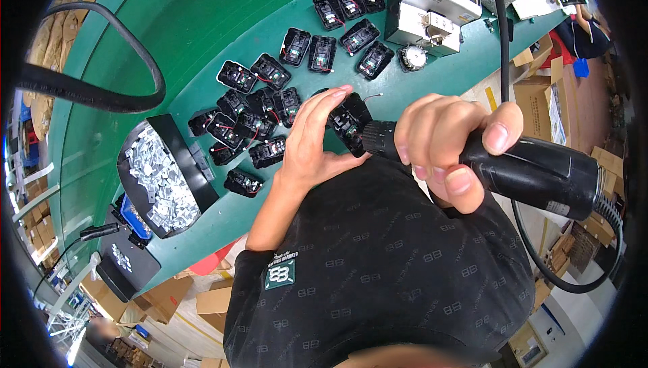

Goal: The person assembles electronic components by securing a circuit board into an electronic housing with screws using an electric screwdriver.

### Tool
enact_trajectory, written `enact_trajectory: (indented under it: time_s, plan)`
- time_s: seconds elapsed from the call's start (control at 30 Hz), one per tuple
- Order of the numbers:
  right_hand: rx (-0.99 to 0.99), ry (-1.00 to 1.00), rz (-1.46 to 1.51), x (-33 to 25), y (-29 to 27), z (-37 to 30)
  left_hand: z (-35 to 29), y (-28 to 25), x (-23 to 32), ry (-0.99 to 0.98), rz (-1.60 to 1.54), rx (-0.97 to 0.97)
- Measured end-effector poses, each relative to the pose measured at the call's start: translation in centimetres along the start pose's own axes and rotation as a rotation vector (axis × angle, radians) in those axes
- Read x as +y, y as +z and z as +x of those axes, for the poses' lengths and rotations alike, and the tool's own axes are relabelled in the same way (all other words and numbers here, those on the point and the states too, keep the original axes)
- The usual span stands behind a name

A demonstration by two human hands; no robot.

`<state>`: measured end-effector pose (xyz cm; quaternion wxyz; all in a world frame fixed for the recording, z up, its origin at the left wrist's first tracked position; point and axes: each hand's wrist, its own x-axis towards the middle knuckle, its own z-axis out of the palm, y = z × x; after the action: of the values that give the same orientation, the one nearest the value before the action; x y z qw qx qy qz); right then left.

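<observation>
My right hand (453, 142) is wrapped round a black electric screwdriver (540, 172), its cable curling off the back end. The screwdriver's collar points left, at a black plastic housing (349, 122) with a circuit board and thin wires inside. My left hand (312, 140) grips that housing by its left and near edges, thumb below and fingers above. The tool's tip is hidden against the housing, so contact cannot be made out. Several similar black housings (255, 124) with boards and red wires lie to the left and beyond my hands.
On the green table (182, 78), a black bin (196, 172) of small metal parts stands at left, beside a blue tray (135, 216). A white and grey machine (432, 14) stands far right. A black cable (501, 31) hangs at right; a thick one (88, 91) loops at upper left.
</observation>
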<state>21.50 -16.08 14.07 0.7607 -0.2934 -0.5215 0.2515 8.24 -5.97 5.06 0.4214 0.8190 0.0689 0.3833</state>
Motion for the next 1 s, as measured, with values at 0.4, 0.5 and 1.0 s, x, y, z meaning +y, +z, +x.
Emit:
enact_trajectory:
  time_s: [0.4,0.5,1.0]
  plan:
    - [0.061,0.069,-0.005,0.9,0.4,-0.3,0.0,-0.1,0.1,-0.027,0.014,-0.014]
    - [-0.015,0.054,-0.040,0.7,0.5,0.2,0.6,-0.4,0.6,-0.022,0.008,-0.025]
    - [0.060,0.132,0.085,1.1,-1.8,-0.3,1.5,-0.2,0.3,-0.095,0.057,-0.285]
